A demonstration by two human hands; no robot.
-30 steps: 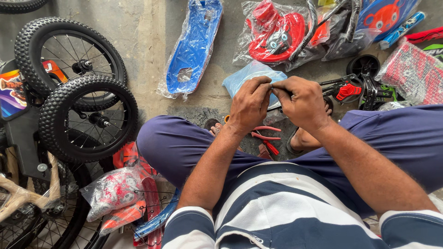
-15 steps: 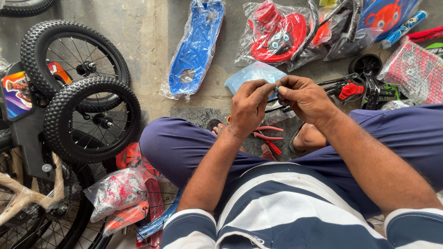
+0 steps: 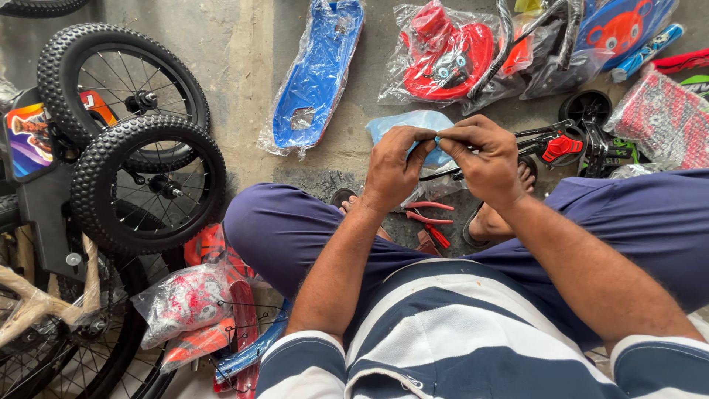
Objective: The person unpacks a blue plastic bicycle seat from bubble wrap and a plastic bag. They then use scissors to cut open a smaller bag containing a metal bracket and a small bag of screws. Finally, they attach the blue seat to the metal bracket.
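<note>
Head view, hands: I see my left hand and right hand raised together over my lap, fingertips meeting. Both are pinched nearly closed on the top edge of a small light-blue plastic bag.
Head view, bag position: it hangs between the 2 hands, above the floor, in front of my crossed legs and just over the red-handled pliers.
Handling, my judgement: the bag looks thin, soft and very light, with no stiffness of its own; the film is probably slippery, so a fingertip pinch at the rim suits it better than a full grasp. Whatever sits inside I cannot tell.
Where to hold: along the upper seam, 1 pinch on each side, close together.
Head view, surroundings: 2 black knobby wheels lie to my left, a blue wrapped panel lies ahead, and red wrapped parts sit beyond the hands. A black frame piece with a red fitting rests near my right hand.
</note>
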